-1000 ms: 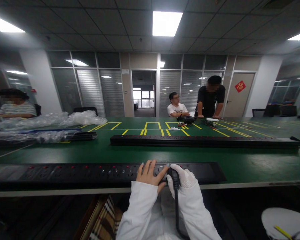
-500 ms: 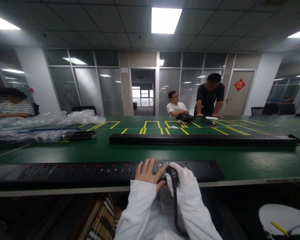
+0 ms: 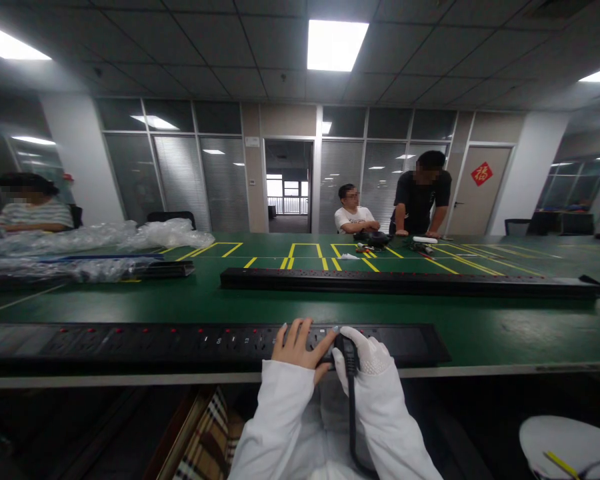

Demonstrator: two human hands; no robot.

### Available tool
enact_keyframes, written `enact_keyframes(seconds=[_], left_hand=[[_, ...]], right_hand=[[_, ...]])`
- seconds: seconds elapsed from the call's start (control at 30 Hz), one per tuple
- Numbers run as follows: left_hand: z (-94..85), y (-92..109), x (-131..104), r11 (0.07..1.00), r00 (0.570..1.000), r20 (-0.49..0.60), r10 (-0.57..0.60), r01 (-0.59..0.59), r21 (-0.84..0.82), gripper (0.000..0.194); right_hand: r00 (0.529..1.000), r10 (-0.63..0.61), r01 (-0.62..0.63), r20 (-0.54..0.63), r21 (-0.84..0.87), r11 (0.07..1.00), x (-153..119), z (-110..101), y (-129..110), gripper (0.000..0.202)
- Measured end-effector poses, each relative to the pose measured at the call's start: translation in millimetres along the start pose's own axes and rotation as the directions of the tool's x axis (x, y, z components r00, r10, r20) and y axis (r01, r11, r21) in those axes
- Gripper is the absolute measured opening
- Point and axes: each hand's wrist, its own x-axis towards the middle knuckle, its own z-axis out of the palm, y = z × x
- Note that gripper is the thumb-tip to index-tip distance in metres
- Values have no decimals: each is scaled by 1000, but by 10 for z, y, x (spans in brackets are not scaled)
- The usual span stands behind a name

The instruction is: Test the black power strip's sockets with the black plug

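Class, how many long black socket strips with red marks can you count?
2. The near strip lies partly under the left hand; the far strip lies beyond it, toward the right. Others may be hidden under the plastic wrap at left.

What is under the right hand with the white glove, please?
Under the white-gloved right hand are a black moulded plug with thick black cable, and the long black socket strip. Hand and plug cover the socket there, so plug insertion cannot be seen.
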Motion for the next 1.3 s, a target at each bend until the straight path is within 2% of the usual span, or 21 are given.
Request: enact_keyframes(seconds=[0.7, 0.93, 1.2, 1.3], left_hand=[[-29, 3, 2, 1000, 999, 34, 1, -1, -3, 65], [-9, 3, -2, 1000, 999, 35, -4, 4, 6, 66], [-27, 0, 0, 1000, 999, 42, 0, -1, 6, 66], [-32, 0, 2, 1000, 999, 42, -1, 2, -1, 66]], right_hand=[[1000, -22, 22, 1, -9, 1000, -3, 4, 16, 32], [1000, -3, 4, 8, -26, 1000, -5, -5, 9, 32], [995, 94, -94, 10, -14, 995, -42, 125, 69, 37], [996, 90, -90, -4, -11, 996, -47, 153, 83, 38]])
